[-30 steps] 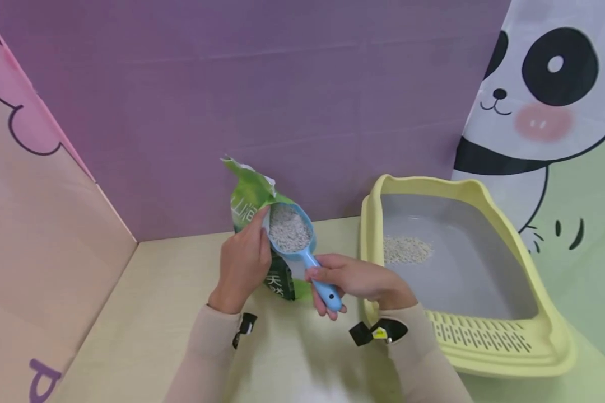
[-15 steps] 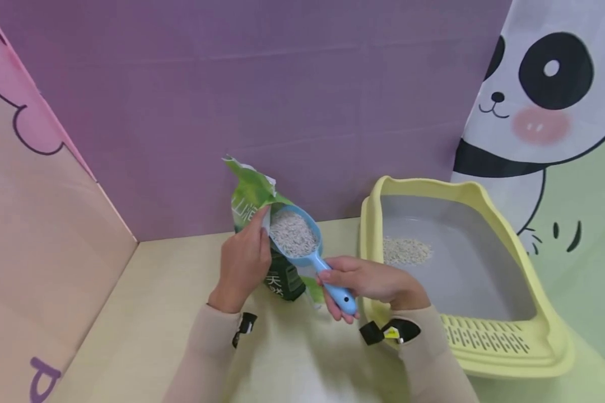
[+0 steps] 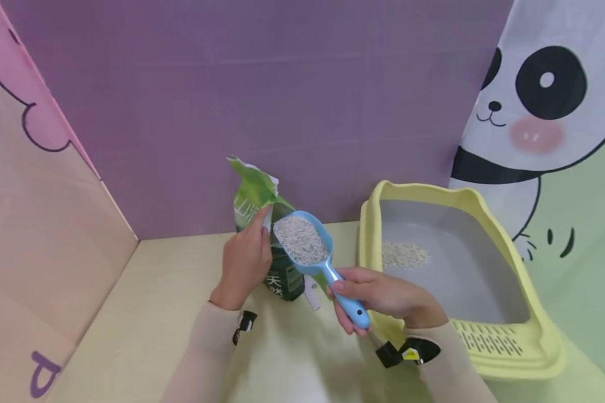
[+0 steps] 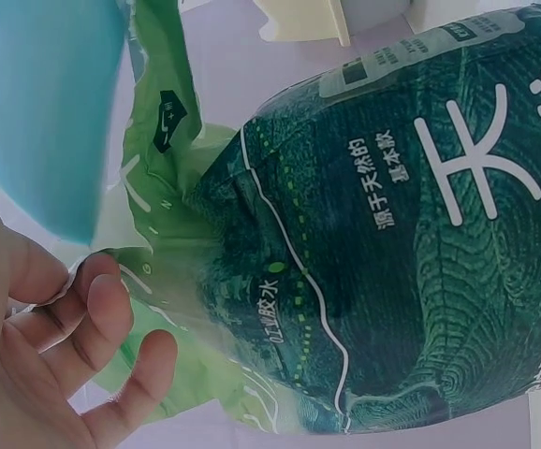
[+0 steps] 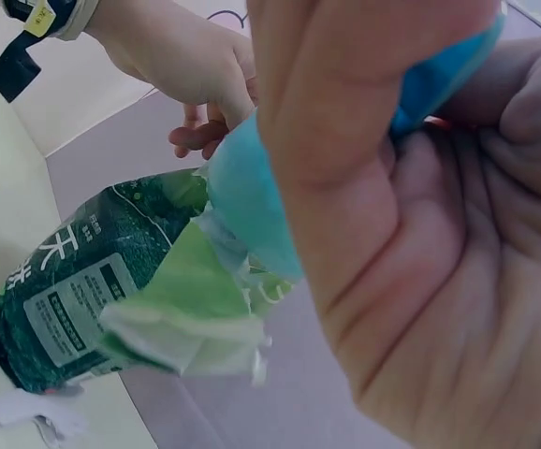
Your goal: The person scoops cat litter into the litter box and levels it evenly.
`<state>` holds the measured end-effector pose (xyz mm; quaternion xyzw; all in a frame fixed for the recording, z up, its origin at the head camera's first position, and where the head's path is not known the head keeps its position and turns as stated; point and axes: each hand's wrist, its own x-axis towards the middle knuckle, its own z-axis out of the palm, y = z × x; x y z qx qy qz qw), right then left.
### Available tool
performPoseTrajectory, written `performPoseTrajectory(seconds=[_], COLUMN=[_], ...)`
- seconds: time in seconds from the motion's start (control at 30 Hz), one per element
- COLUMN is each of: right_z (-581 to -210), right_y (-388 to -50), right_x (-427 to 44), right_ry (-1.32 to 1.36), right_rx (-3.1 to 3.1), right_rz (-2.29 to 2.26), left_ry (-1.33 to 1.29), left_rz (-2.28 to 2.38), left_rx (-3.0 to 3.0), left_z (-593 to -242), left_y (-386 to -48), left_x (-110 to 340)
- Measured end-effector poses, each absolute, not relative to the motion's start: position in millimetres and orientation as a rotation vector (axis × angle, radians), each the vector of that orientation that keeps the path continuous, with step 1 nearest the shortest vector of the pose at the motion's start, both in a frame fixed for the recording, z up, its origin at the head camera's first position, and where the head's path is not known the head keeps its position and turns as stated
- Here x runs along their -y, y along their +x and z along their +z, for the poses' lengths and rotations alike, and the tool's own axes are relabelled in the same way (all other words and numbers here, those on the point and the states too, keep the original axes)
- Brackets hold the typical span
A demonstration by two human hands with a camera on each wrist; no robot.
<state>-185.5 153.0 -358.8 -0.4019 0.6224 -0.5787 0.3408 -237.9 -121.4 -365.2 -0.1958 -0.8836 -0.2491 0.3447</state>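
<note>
My left hand (image 3: 246, 260) pinches the torn top edge of a green cat litter bag (image 3: 283, 275), which stands with its mouth spread. In the left wrist view the thumb and index finger (image 4: 36, 267) meet at the edge of the bag (image 4: 420, 243). My right hand (image 3: 390, 294) grips the handle of a blue litter scoop (image 3: 354, 314). Heaped in the scoop is pale pellet litter (image 3: 302, 240). The scoop's front lies just right of the bag's mouth, over the bag's side. From the right wrist, the scoop (image 5: 247, 201) shows its underside.
To the right stands a yellow litter box (image 3: 370, 240) with a grey floor and a slotted front ledge. A small patch of litter (image 3: 404, 255) lies at its left. Something white (image 3: 311, 294) rests beside the bag's base. Behind the table rises a purple wall (image 3: 302, 101).
The right hand has drawn the filled scoop rightward and toward me, out of the bag's mouth. My left hand stays on the bag's edge. The view has shifted slightly.
</note>
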Motion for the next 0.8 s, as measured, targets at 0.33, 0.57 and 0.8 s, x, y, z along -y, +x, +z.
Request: performPoseTrajectory(seconds=[0.33, 0.57, 0.8], right_z=[-353, -338, -316], right_y=[-172, -172, -191], right_x=[-180, -221, -276], right_ry=[-1.085, -1.185, -1.062], right_rx=[-1.596, -1.469, -1.640], right_rz=[-1.557, -1.645, -1.696], left_ry=[-0.521, -0.533, -0.524], left_rz=[-0.652, -0.654, -0.664], left_rx=[2.286, 2.272, 2.292], left_z=[-368, -367, -368], left_y=[-243, -243, -242], left_x=[123, 122, 122])
